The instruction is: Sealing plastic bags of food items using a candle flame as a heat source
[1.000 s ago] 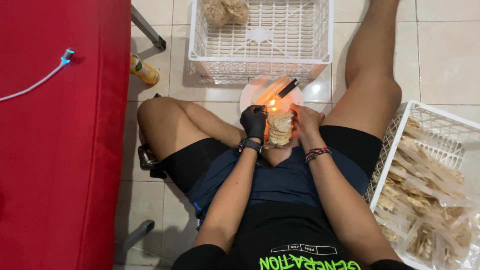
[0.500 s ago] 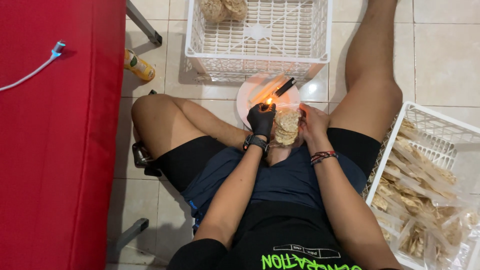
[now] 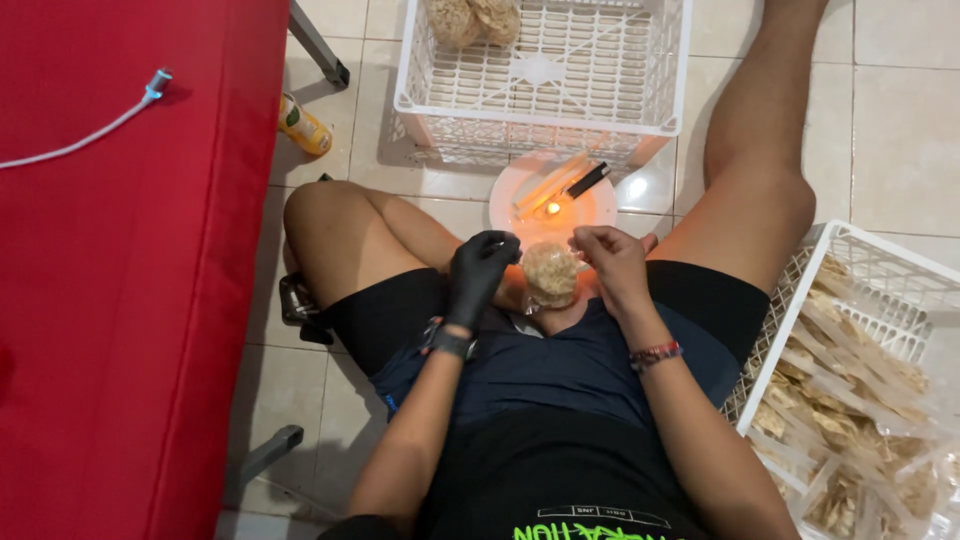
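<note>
I sit on a tiled floor with my legs apart. My left hand point(image 3: 478, 272), in a black glove, and my bare right hand point(image 3: 612, 262) both grip a small clear bag of round pale crackers point(image 3: 549, 274) held between them. The bag's top edge is close to a small flame point(image 3: 553, 208) burning on a white plate point(image 3: 520, 190) just beyond my hands. A black lighter point(image 3: 588, 180) and a thin stick lie on that plate.
A white plastic crate point(image 3: 545, 75) with a few filled cracker bags stands beyond the plate. Another white crate point(image 3: 860, 380) full of clear bagged crackers is at my right. A red surface point(image 3: 120, 300) with a white cable fills the left. A yellow bottle point(image 3: 303, 125) lies beside it.
My hands and the cracker bag have drawn back a little from the flame toward my body and lowered. The view has shifted slightly.
</note>
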